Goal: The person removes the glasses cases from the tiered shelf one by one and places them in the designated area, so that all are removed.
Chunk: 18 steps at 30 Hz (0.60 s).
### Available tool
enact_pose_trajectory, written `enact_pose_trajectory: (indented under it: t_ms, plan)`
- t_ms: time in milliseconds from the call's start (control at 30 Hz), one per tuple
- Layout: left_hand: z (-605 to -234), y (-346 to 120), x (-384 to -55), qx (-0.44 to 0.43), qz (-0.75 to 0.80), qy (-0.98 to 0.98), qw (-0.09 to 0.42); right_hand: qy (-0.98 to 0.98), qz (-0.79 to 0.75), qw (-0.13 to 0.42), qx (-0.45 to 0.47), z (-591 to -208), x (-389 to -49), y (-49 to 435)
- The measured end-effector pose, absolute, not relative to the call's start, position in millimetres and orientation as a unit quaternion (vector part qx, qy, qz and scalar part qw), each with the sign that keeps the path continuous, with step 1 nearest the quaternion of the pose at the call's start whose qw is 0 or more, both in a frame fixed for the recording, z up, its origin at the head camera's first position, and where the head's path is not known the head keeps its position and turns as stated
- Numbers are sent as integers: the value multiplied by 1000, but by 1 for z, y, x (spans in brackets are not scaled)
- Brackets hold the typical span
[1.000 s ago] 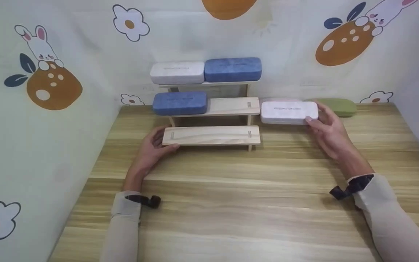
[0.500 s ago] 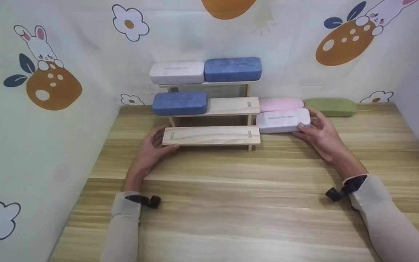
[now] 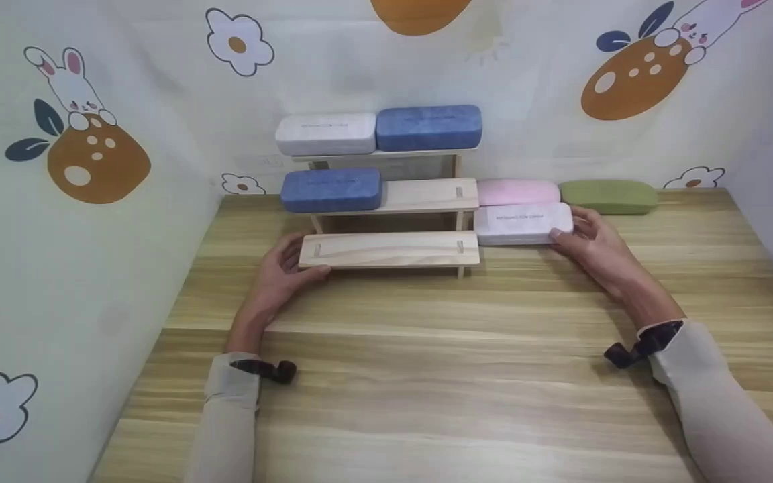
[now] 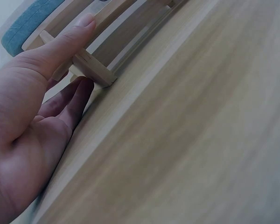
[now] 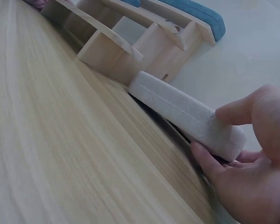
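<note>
R hand (image 3: 598, 251) grips the white case (image 3: 523, 225) by its R end, thumb at the front, a finger under; the case is just R of the rack (image 3: 427, 195), in front of the pink case (image 3: 519, 192). L hand (image 3: 276, 282) grips the L end of the bottom shelf (image 3: 390, 249), thumb along the front edge.

To do it well, IMO: use L as a brace only, light pressure, so the rack doesn't skid on the table (image 3: 427, 376). R hold is at one end only, so pinch firmly & hold the case level, else the far end could droop or clip the shelf corner. Mind the pink one too.

Head view gives the lettering (image 3: 519, 217) on the case top, plus the green case (image 3: 609, 197) R of pink; neither wrist view does. R wrist view adds the case's seam (image 5: 170, 99) & a dark strip below, gap or shadow, can't tell. L wrist view shows fingertips by the shelf's leg (image 4: 97, 71), mostly hidden from the head cam.
</note>
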<state>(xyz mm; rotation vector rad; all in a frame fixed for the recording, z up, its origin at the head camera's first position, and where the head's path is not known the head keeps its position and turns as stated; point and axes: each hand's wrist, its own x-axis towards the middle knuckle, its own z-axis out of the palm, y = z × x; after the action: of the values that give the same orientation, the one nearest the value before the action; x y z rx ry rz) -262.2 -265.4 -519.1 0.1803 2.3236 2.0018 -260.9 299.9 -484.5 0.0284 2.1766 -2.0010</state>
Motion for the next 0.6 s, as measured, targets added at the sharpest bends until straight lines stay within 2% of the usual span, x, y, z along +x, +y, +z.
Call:
enact_pose_trajectory:
  t_ms: [200, 600]
  plan:
    - [-517, -266, -260, 57, 650, 757, 34, 821, -567, 63, -4, -486, -265, 299]
    - [-519, -265, -262, 57, 656, 752, 30, 893, -436, -56, -95, -493, -267, 289]
